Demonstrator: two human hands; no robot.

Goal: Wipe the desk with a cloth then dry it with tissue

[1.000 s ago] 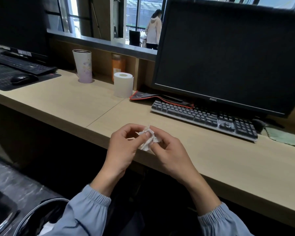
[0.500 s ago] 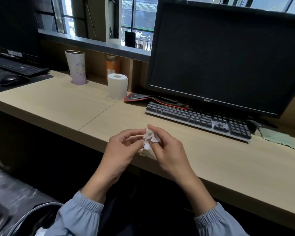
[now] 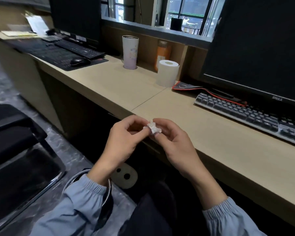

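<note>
A small crumpled wad of white tissue (image 3: 152, 128) sits between my two hands just off the front edge of the light wooden desk (image 3: 211, 133). My left hand (image 3: 123, 142) pinches it from the left with curled fingertips, and my right hand (image 3: 175, 143) pinches it from the right. A roll of white tissue (image 3: 167, 73) stands upright at the back of the desk, left of the monitor. The green cloth is out of view.
A black Dell monitor (image 3: 255, 48) and keyboard (image 3: 249, 114) fill the right. A red-edged mat (image 3: 204, 91) lies under them. A pale tumbler (image 3: 130, 51) and orange bottle (image 3: 163, 53) stand at the back. A second keyboard and mouse (image 3: 79, 61) lie far left. A black chair (image 3: 15, 150) stands left.
The view has swung left and down, so the chair and floor now show and the green cloth has left the frame. Both hands keep pinching the tissue, now balled smaller.
</note>
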